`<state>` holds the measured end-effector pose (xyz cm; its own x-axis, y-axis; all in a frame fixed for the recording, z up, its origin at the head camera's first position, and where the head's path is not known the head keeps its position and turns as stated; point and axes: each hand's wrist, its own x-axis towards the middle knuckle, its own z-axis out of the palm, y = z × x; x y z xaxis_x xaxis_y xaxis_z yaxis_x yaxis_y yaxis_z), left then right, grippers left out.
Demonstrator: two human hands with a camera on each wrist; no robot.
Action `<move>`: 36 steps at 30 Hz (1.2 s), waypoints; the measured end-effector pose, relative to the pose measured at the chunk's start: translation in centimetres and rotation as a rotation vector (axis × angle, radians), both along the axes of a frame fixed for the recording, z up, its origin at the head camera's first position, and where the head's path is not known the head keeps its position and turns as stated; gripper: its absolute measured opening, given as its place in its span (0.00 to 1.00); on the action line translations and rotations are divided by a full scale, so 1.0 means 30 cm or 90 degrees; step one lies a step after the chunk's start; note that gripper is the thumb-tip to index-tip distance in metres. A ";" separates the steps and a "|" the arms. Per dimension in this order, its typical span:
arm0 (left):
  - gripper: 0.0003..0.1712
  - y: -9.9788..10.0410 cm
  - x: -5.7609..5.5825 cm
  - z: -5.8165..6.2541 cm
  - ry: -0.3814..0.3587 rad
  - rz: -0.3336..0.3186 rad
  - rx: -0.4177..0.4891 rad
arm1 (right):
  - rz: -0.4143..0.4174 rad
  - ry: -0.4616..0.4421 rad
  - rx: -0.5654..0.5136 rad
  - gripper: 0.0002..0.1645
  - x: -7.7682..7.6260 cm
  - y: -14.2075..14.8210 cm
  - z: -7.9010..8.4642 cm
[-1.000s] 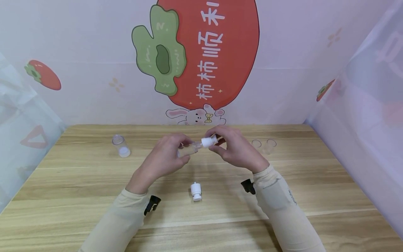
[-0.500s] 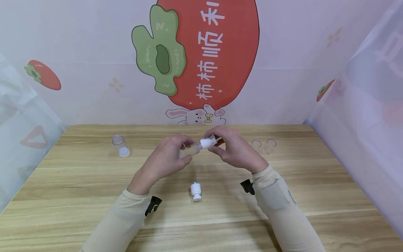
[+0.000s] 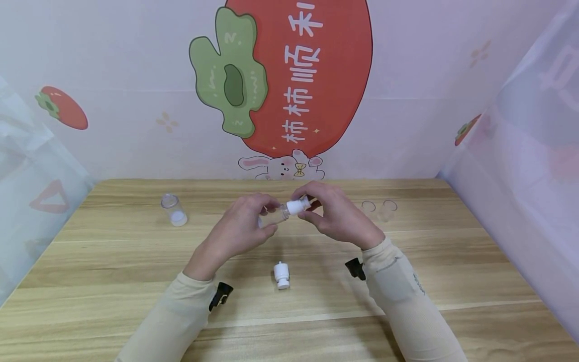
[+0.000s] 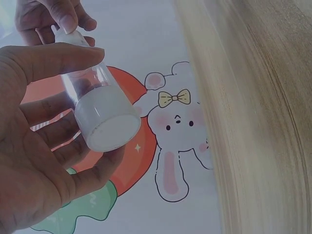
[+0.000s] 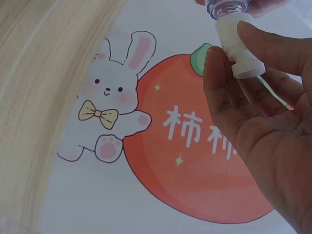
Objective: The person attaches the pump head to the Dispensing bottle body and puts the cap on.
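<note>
My left hand [image 3: 244, 221] grips a small clear bottle [image 3: 274, 216], held tilted above the table with its neck toward the right. In the left wrist view the bottle's frosted white base [image 4: 109, 119] faces the camera. My right hand [image 3: 336, 213] pinches a white pump head [image 3: 296, 206] between thumb and fingers, right at the mouth of the bottle. The right wrist view shows the pump head [image 5: 239, 44] lined up with the clear neck [image 5: 227, 7]. On the table below the hands stands a second white pump head [image 3: 281, 275].
A clear bottle with a white bottom [image 3: 174, 210] stands at the back left of the wooden table [image 3: 135, 261]. Two clear caps [image 3: 386, 210] sit at the back right, behind my right hand. A printed backdrop [image 3: 407, 125] rises at the table's far edge.
The gap between pump head and bottle neck has narrowed, with the left hand shifted slightly right and the right hand slightly left. The things on the table have stayed put.
</note>
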<state>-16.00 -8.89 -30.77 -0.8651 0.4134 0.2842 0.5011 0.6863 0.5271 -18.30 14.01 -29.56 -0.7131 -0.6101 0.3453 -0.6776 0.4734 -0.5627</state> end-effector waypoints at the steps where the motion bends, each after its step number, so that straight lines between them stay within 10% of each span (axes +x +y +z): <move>1: 0.20 0.000 0.000 0.000 0.000 -0.001 0.001 | 0.001 0.001 0.002 0.19 0.000 -0.001 0.000; 36: 0.22 0.006 0.005 -0.004 0.040 -0.014 0.014 | 0.007 -0.036 0.015 0.13 -0.008 -0.003 0.004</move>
